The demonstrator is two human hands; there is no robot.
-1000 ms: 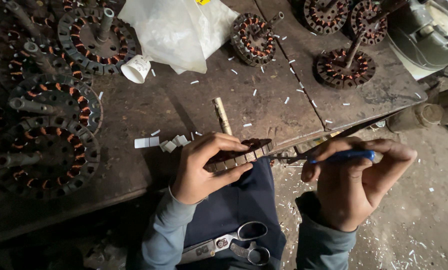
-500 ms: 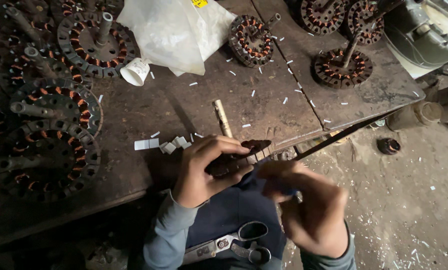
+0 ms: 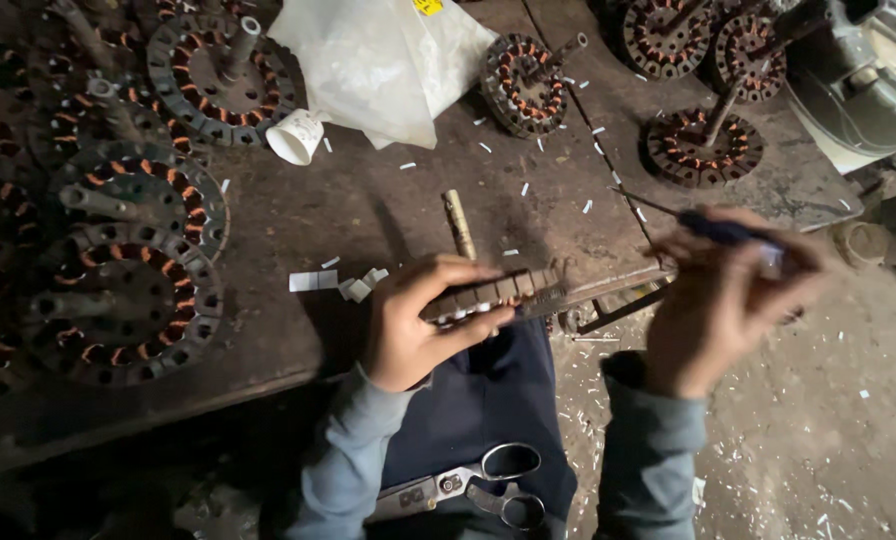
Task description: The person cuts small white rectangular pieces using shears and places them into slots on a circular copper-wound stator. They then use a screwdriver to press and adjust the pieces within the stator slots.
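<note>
My left hand (image 3: 418,320) grips a round slotted motor stator (image 3: 498,294) edge-on at the front edge of the dark wooden workbench (image 3: 388,215). My right hand (image 3: 728,300), raised to the right of it and blurred, holds a thin blue-handled tool (image 3: 723,231) whose metal tip points left toward the bench. The two hands are apart. A pair of scissors (image 3: 488,483) lies on my lap below the stator.
Several wound stators with copper coils (image 3: 128,290) crowd the bench's left side, and others (image 3: 703,145) stand at the back right. A white plastic bag (image 3: 383,60), a white cup (image 3: 295,136), a short wooden stick (image 3: 459,223) and paper scraps (image 3: 338,282) lie on the bench. Dirt floor at right.
My right hand, close against the stator half a second ago, has swung back out to the right and upward with the blue-handled tool. The left hand keeps its grip on the stator.
</note>
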